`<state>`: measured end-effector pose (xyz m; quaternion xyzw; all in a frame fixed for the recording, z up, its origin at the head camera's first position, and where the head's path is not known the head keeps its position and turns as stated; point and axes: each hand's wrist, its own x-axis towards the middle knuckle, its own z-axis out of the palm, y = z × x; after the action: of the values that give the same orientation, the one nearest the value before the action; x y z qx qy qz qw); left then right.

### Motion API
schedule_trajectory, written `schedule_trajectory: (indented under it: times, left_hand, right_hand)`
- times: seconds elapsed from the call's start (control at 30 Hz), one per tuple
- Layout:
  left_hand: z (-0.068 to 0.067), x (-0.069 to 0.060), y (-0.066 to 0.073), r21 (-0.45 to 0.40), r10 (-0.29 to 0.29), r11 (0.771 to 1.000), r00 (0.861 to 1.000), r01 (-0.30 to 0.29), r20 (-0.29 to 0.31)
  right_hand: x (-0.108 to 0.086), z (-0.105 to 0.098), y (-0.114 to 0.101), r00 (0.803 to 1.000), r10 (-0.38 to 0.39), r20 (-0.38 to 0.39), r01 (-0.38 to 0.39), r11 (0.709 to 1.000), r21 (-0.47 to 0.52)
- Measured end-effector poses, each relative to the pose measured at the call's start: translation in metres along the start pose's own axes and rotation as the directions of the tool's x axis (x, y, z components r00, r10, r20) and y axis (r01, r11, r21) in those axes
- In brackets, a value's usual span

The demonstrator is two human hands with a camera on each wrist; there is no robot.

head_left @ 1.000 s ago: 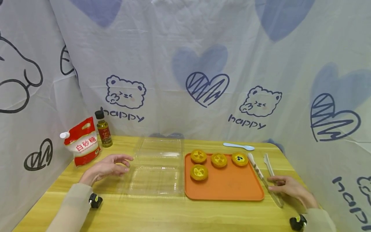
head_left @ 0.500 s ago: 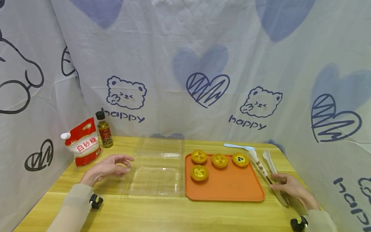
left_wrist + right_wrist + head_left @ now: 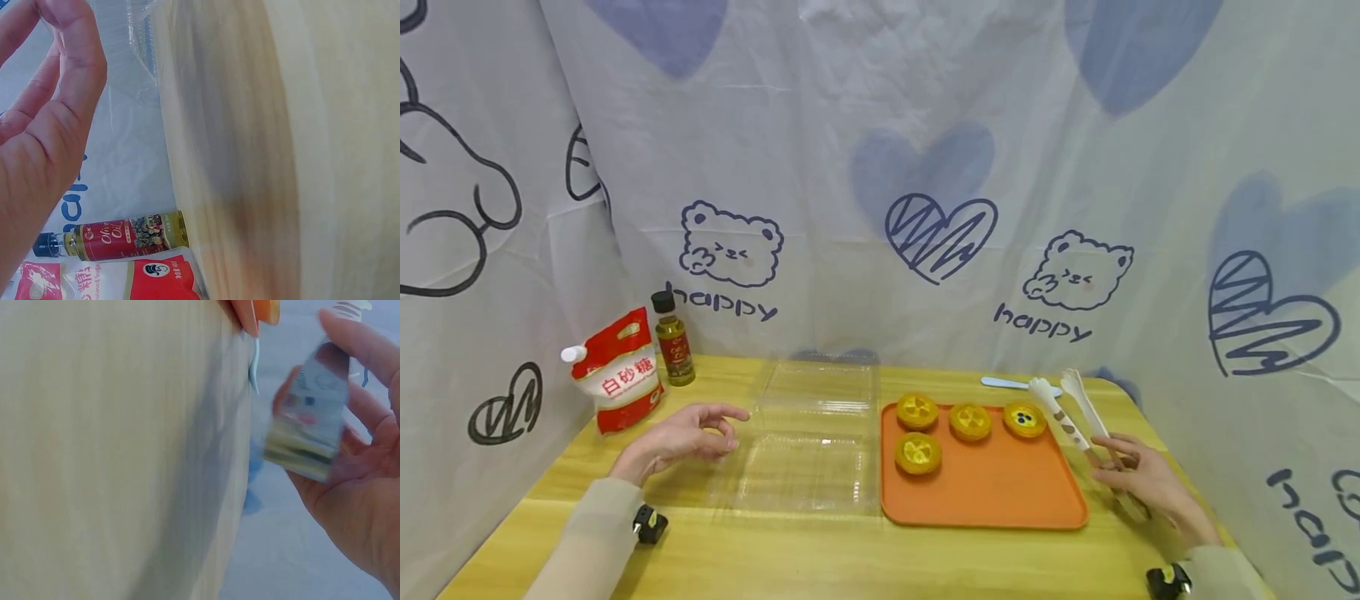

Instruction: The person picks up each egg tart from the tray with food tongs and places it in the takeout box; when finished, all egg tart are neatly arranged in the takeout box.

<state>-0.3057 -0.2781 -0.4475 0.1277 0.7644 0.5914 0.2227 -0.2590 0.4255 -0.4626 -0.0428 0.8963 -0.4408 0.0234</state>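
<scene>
Thumb and fingers of my right hand grip metal tongs with pale tips, raised at the right of the orange tray. In the right wrist view the tongs' shiny metal end lies between thumb and fingers of the right hand. Four round tarts rest on the tray, one of them near the tong tips with dark dots. My left hand hovers, fingers loosely bent and holding nothing, beside a clear plastic container with its lid raised back.
A red and white sugar pouch and an oil bottle stand at the back left. Behind the tray lies a pale blue utensil, partly hidden by the tongs. Patterned cloth hangs behind and at both sides.
My right hand has taken hold of the tongs and lifted them; their tips have moved up and left, across the pale utensil's end. The left hand has hardly moved.
</scene>
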Motion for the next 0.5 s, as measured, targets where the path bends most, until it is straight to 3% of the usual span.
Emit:
schedule_trajectory:
  times: [0.27,0.5]
  left_hand:
    - [0.001,-0.001,0.000,-0.011,0.001,1.000,1.000,-0.001,0.001]
    - [0.002,0.000,0.001,-0.012,0.020,1.000,1.000,-0.020,0.019]
  right_hand:
    - [-0.001,0.002,-0.012,0.993,-0.063,-0.103,0.050,0.992,-0.116]
    - [-0.004,0.000,-0.013,0.993,-0.078,-0.085,0.063,0.984,-0.167]
